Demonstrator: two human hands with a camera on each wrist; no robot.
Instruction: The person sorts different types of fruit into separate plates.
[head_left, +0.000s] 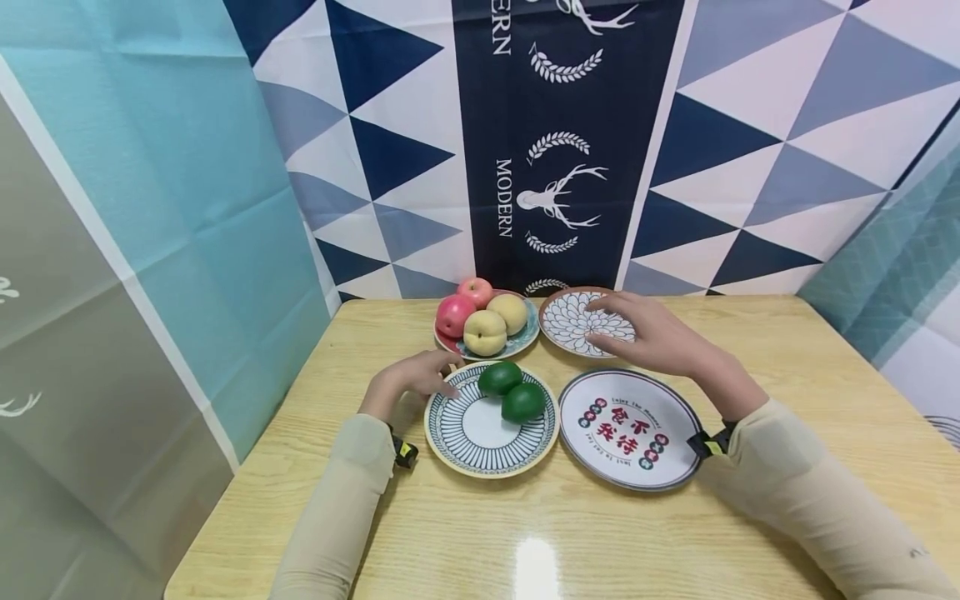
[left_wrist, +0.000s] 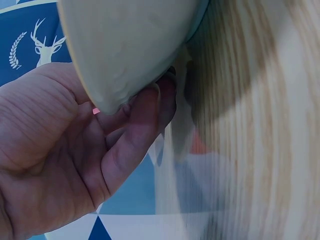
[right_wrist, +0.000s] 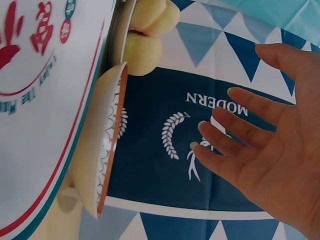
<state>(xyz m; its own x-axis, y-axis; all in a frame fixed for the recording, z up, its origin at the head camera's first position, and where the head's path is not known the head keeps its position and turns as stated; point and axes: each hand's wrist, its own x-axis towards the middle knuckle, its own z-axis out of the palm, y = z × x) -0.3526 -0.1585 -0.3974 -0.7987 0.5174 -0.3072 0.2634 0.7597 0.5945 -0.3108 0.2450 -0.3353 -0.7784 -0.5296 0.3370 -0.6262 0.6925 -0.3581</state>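
Observation:
My left hand [head_left: 414,377] grips the left rim of a striped plate [head_left: 483,429], thumb at the edge. In the left wrist view, my left hand [left_wrist: 55,145] has its fingers curled under the plate's pale underside [left_wrist: 130,50]. Two dark green oval fruits [head_left: 523,403] lie on the plate's far right part. Held with fingers spread from the thumb, my right hand [head_left: 660,335] is over a brown-rimmed plate [head_left: 566,321] with a petal pattern. Nothing is in my right hand [right_wrist: 280,130] in the right wrist view, apart from the brown-rimmed plate [right_wrist: 97,145].
A white plate [head_left: 652,408] with red characters lies right of the striped one. Behind, a blue-and-red plate [head_left: 531,329] bears yellow peaches [head_left: 485,333] and red fruits [head_left: 454,316]. A patterned curtain [head_left: 405,167] hangs along the wooden table's [head_left: 435,533] back edge.

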